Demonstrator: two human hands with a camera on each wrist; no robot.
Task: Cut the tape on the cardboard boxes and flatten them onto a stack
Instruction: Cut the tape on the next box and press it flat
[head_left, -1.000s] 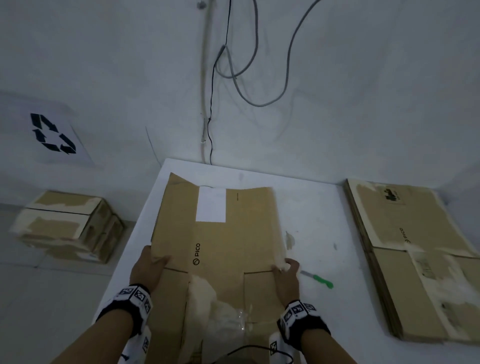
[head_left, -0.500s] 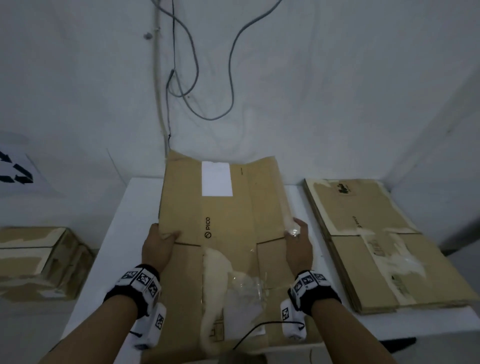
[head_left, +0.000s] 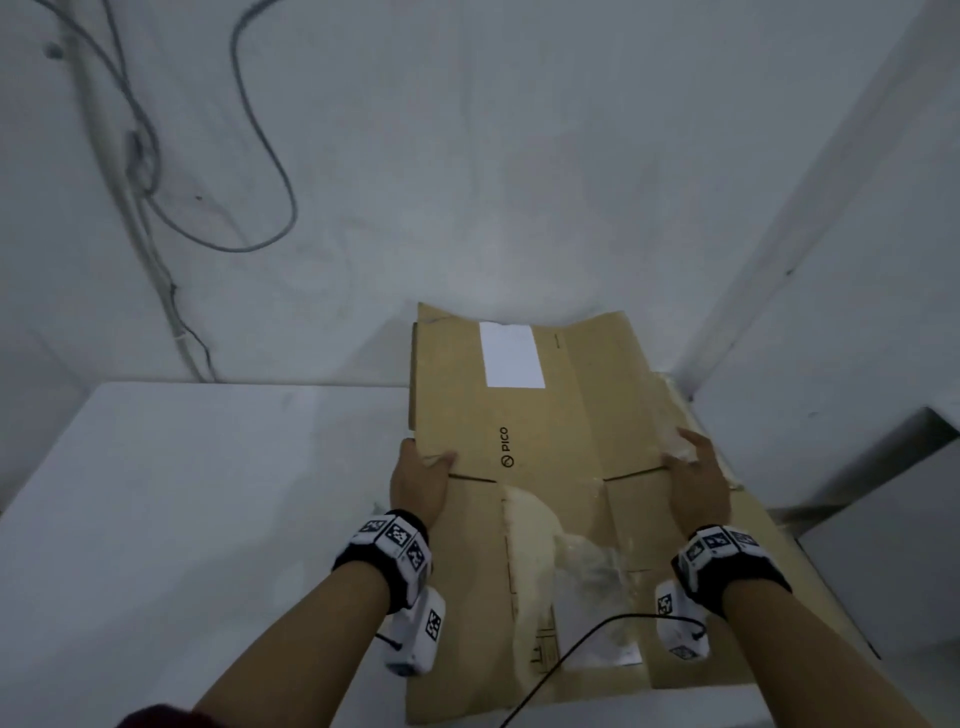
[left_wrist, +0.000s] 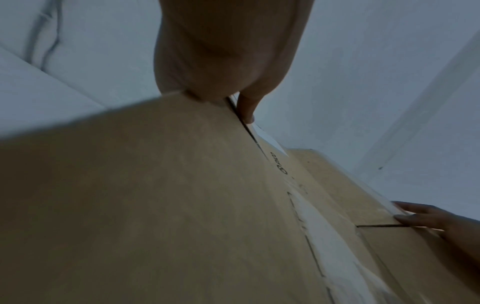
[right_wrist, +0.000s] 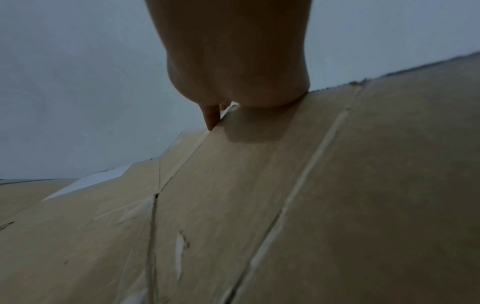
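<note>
Over the table's (head_left: 156, 493) right edge, a flattened box (head_left: 545, 441) is gripped at both sides — left hand (head_left: 418, 480) and right hand (head_left: 698, 483). It could be laid askew on the stack (head_left: 748, 512) beneath — uneven release would cause it.

Left wrist: I see a black wristband (head_left: 387, 564) on my forearm, topped with white blocks printed with black square marker patterns.
Left camera unit: a white boxy module (head_left: 415, 636) hangs under that band, carrying one more black-and-white marker; a thin black lead leaves its side.
Right wrist: a matching black band with white marker blocks (head_left: 724, 558).
Right camera unit: a white module (head_left: 678, 626) with a marker, and a thin black cable (head_left: 582, 644) looping from it.
Sleeve: a dark red cloth edge (head_left: 156, 717) at my lower left.
Hands: bare left hand (head_left: 418, 480) and right hand (head_left: 698, 480), no gloves.
</note>
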